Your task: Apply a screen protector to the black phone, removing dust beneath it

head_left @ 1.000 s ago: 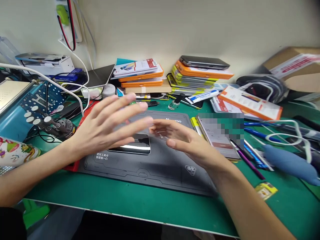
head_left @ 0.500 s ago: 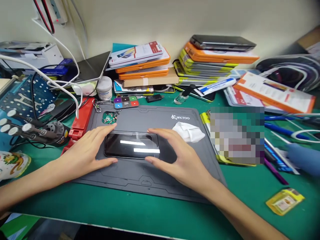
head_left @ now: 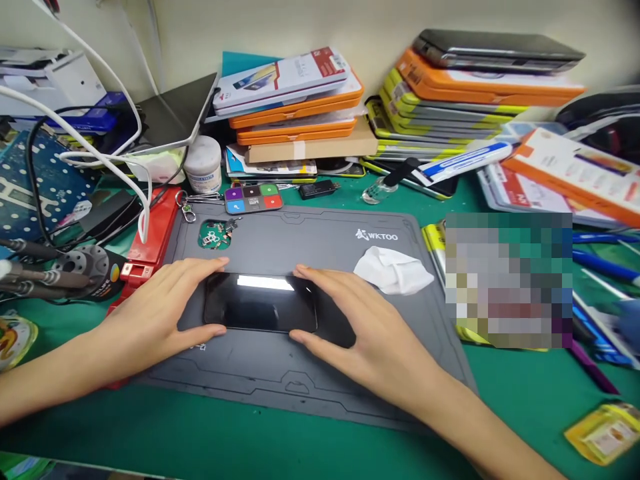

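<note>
A black phone [head_left: 260, 303] lies flat, screen up, on a grey work mat [head_left: 310, 373]. My left hand [head_left: 155, 317] clasps the phone's left end between thumb and fingers. At the right end, my right hand [head_left: 360, 333] does the same, thumb on the near edge and index finger on the far edge. A crumpled white wipe [head_left: 393, 269] rests on the mat just beyond my right hand.
Stacks of orange and yellow phone-case boxes [head_left: 295, 100] line the back wall. A red tool [head_left: 150, 243], soldering tips [head_left: 75, 267], white cables and a small white jar [head_left: 203, 163] crowd the left. Pens and packets lie at the right. A yellow packet [head_left: 603, 433] sits near the front right.
My hands came down from mid-air onto the two ends of the phone and stay there. The camera has moved closer and lower over the mat.
</note>
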Available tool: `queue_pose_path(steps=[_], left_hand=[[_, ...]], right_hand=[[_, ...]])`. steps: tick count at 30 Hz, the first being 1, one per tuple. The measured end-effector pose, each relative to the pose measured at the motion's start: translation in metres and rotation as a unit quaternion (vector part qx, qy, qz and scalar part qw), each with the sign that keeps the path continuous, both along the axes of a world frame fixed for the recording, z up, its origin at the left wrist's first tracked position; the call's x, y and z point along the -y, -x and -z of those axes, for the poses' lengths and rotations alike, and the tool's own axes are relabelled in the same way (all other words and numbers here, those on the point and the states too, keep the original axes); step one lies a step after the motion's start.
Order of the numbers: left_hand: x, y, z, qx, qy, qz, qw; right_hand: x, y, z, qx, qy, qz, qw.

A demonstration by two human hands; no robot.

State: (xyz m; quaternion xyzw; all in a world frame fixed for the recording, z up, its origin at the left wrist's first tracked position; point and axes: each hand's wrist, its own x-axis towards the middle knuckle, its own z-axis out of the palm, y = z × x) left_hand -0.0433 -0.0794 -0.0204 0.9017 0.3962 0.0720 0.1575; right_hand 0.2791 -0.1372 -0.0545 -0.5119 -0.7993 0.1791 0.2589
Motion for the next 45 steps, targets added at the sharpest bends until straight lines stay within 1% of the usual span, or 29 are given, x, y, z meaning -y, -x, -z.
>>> queue_pose_path(steps=[5,12,19,24,36,45], left_hand=[[-0.001,0.0,0.002,-0.014,-0.006,-0.004,1.0],[0.0,0.0,0.002,-0.007,-0.014,-0.003,1.0],[-0.002,0.0,0.002,-0.007,-0.038,0.006,0.999],[-0.001,0.0,0.0,-0.006,-0.047,0.013,0.999],[-0.002,-0.001,-0.006,-0.028,-0.039,-0.001,0.999],[0.002,-0.003,-0.006,-0.009,-0.034,-0.013,0.999]], right_hand=[[-0.002,-0.003,-0.002,0.011,-0.003,-0.015,1.0],[-0.003,-0.005,0.0,0.007,0.004,-0.008,1.0],[-0.005,-0.009,-0.002,0.005,0.023,-0.012,1.0],[-0.006,-0.01,-0.003,0.002,0.012,-0.02,1.0],[-0.007,-0.014,-0.002,-0.002,0.005,-0.023,1.0],[-0.008,-0.014,-0.002,0.021,-0.014,-0.028,0.999]])
